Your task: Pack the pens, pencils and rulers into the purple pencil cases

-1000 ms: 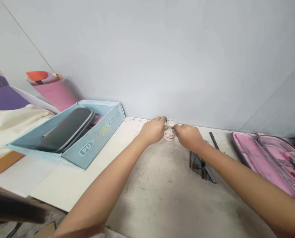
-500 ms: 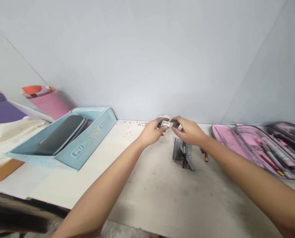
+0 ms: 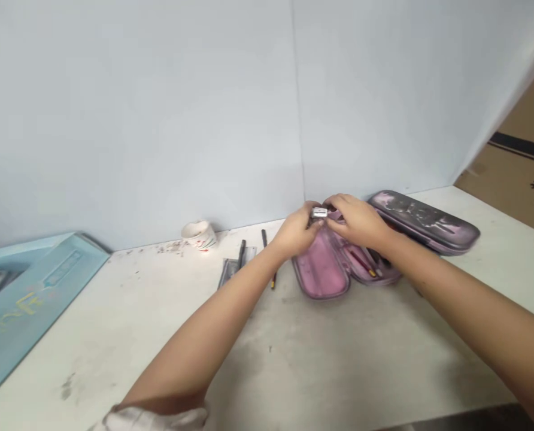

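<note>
1. The left hand (image 3: 298, 230) pinches a small metal sharpener (image 3: 319, 212) between thumb and fingers, its flat face showing.
2. The right hand (image 3: 354, 218) is loosely curled just beside the sharpener; whether it grips anything, I cannot tell.
3. The sharpener is above the far end of the unfolded pink pencil case (image 3: 323, 269), near the wall (image 3: 181, 120).
4. The right hand and forearm hide much of the pencil case's pencil-filled half; a dark red pencil (image 3: 363, 263) shows below them.
5. The left forearm partly covers a clear, dark-edged item (image 3: 228, 270), hard to make out.
6. The blue box (image 3: 38, 287) is cut off at left; its yellow and pale lettering is too blurred to read.
7. Dark characters on the brown cardboard (image 3: 509, 161) are cut off at right.
</note>
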